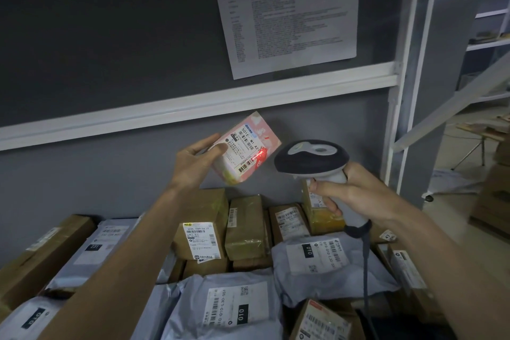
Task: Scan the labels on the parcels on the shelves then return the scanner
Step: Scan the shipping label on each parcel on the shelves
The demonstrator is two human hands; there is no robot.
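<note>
My left hand (198, 163) holds up a small pink parcel (245, 149) with a white barcode label, thumb on its face. A red scan light falls on the label's right edge. My right hand (350, 193) grips the handle of a grey-and-black handheld scanner (311, 159), whose head points left at the parcel from close by. Its dark cable (365, 270) hangs down from the handle. Below both hands the shelf is packed with brown boxes (201, 229) and grey mailer bags (229, 309), most showing labels.
A grey back wall carries a printed sheet (287, 14) and a white shelf rail (193, 107) just above the pink parcel. A white upright post (400, 107) bounds the shelf on the right. Beyond it lie more shelving and cardboard boxes on the floor.
</note>
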